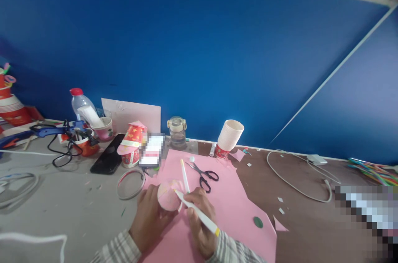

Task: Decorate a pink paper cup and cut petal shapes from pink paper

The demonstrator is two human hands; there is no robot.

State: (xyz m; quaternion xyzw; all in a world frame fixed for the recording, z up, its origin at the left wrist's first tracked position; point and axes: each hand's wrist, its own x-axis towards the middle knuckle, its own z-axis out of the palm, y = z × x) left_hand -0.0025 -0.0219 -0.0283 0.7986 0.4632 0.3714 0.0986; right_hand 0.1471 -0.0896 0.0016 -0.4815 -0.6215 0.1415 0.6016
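My left hand [151, 213] is closed around the side of a round pink paper piece [168, 199], whose flat face has faint lines across it. What lies beneath that face is hidden. In my right hand [200, 219] is a white marker [203, 217] with a yellow end; its tip meets the pink face or is just above it. Both hands are over a large pink paper sheet [230, 205]. On the sheet, beyond my right hand, are black-handled scissors [205, 176] and a slim white stick with a yellow end [184, 174].
A stack of paper cups [229, 135] and a lidded jar [177, 130] stand by the blue partition [199, 60]. Left are a decorated red cup [133, 136], a black phone [108, 156] and a tape ring [131, 197]. A white cable [289, 190] lies right, near paper scraps [280, 225].
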